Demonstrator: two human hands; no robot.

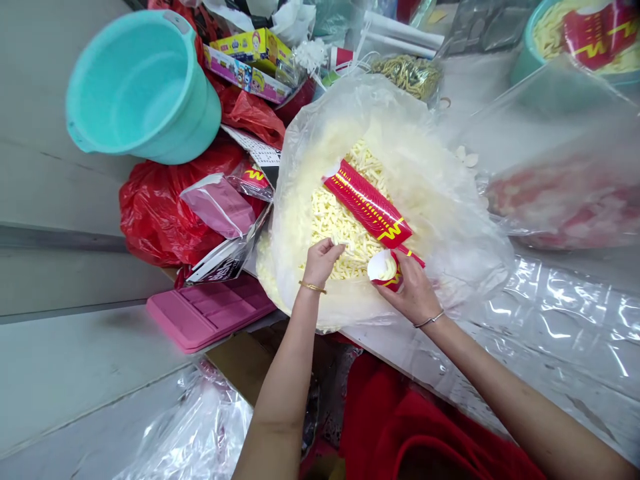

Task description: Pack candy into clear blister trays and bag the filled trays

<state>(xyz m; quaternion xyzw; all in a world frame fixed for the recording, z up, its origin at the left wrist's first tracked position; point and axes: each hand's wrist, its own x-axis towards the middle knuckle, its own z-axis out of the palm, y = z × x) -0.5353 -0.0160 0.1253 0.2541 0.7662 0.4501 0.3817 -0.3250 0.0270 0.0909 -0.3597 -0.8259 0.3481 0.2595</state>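
Note:
My right hand (411,285) grips a small red paper fries carton (393,283) with yellow marks, its white mouth tipped toward my left hand. A few pale yellow pieces show inside it. My left hand (323,259), with a gold bangle at the wrist, is closed in a pinch on pale fry-shaped pieces (340,243) above the heap. That heap of loose pale yellow fry-shaped pieces (330,217) fills a large clear plastic bag (430,140) with its mouth spread wide. A stack of flattened red cartons (370,203) lies across the heap, just beyond my right hand.
A turquoise bucket (135,87) stands at upper left, over red plastic bags (155,213). Nearer lies a pink plastic tray (210,313). At far right are a bag of red and pale pieces (565,200) and another tub (525,63). Clear wrapping (565,313) covers the right side.

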